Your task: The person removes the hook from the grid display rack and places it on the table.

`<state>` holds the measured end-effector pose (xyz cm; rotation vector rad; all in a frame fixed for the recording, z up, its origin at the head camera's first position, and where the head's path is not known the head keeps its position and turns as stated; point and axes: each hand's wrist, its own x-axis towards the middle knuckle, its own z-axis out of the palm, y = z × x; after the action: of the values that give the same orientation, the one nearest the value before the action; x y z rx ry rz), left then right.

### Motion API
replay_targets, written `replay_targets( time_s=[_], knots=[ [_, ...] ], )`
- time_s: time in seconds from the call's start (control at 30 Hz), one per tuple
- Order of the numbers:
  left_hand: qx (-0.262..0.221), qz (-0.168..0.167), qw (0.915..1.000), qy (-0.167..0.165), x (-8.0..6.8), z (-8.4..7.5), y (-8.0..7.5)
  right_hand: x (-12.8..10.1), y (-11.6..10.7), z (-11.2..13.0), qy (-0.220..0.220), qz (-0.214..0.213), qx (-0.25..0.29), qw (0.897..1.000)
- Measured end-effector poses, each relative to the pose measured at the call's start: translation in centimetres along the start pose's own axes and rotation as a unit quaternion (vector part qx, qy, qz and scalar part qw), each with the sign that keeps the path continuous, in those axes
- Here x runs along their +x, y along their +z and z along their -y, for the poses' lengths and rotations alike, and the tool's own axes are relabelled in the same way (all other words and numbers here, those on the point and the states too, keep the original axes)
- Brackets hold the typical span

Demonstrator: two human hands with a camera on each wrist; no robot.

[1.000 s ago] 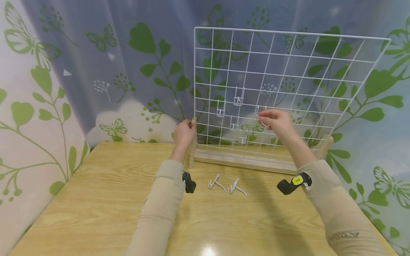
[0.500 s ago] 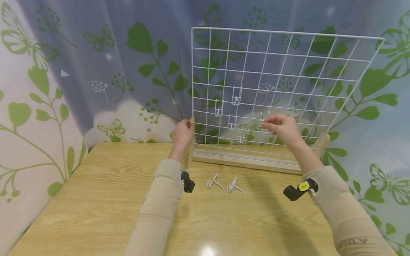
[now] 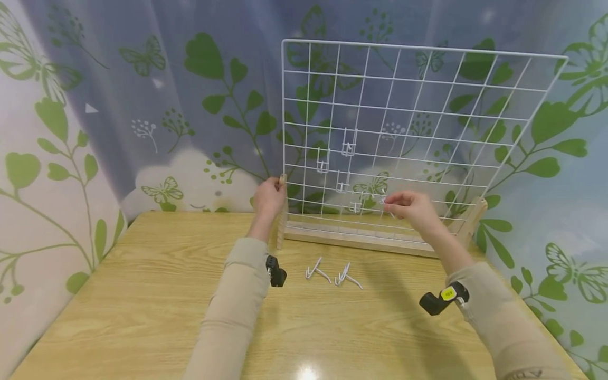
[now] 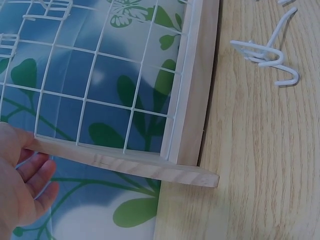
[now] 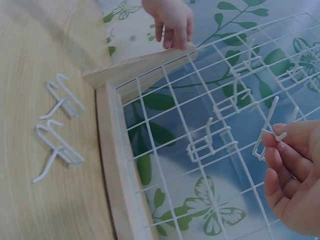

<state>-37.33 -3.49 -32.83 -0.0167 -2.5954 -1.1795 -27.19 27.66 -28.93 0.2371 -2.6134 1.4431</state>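
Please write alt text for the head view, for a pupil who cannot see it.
A right hand pinches a white hook in front of a wire grid, while the left hand grips its wooden stand. Four more hooks hang on the grid and two lie on the table.

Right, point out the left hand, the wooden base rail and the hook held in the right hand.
Left hand (image 3: 269,198): head view, back of hand.
Wooden base rail (image 3: 356,241): head view, middle of its front face.
Held hook (image 5: 272,113): right wrist view, slanting upper wire.
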Motion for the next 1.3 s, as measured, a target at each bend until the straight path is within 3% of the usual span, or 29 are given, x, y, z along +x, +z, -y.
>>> replay_targets(
  time_s=[0.43, 1.0, 1.3],
  knots=[
    [0.002, -0.005, 1.0000, 0.004, -0.1, -0.1, -0.1, -1.4, 1.1, -2.2, 0.010, 0.040, -0.035, 0.999],
    [-0.003, -0.007, 1.0000, -0.004, -0.2, -0.3, 0.0, -2.9, 1.6, -5.3, 0.019, 0.050, -0.006, 0.999],
    [0.001, -0.008, 1.0000, -0.005, -0.2, -0.3, 0.0, -3.5, 2.0, -7.2, 0.028, 0.081, -0.019, 0.996]
  ],
)
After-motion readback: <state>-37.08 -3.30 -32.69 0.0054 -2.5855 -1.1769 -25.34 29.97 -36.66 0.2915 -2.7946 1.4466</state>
